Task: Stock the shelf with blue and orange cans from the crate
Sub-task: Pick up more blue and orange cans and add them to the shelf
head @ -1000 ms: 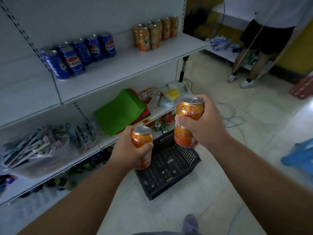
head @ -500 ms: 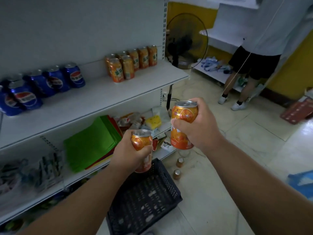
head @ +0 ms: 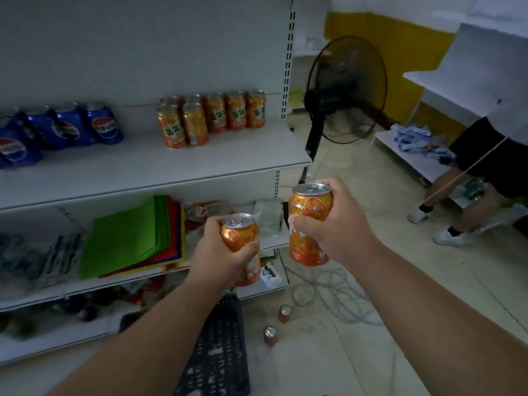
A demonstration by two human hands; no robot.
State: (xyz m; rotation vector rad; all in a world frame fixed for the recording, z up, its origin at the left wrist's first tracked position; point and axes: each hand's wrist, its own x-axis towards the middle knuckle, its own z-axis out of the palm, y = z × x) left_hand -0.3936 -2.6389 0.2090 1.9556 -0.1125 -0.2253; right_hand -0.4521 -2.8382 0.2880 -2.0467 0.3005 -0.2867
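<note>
- Head cam, looking down past both forearms at a white shelf (head: 160, 167).
- L hand (head: 220, 252) wrapped round an orange can (head: 238, 232), upright, top w/ pull tab visible; held in air in front of lower shelf level.
- R hand (head: 337, 224) clamped on a second orange can (head: 310, 218), upright, slightly higher and to the right of the first; the two cans are apart, not touching.
- Shelf, middle level: orange cans row (head: 214, 118) at right part, two standing in front of the back row; blue cans (head: 63, 130) grouped at left, well apart from the orange ones.
- Black crate (head: 217, 352) on floor below L forearm, partly hidden; contents cannot tell.
- Two small cans (head: 277, 324) stand on floor just right of crate.
- Green folder stack (head: 128, 238) on lower shelf.
- Black fan (head: 343, 90) beyond shelf end; another person (head: 485, 155) at far right.
</note>
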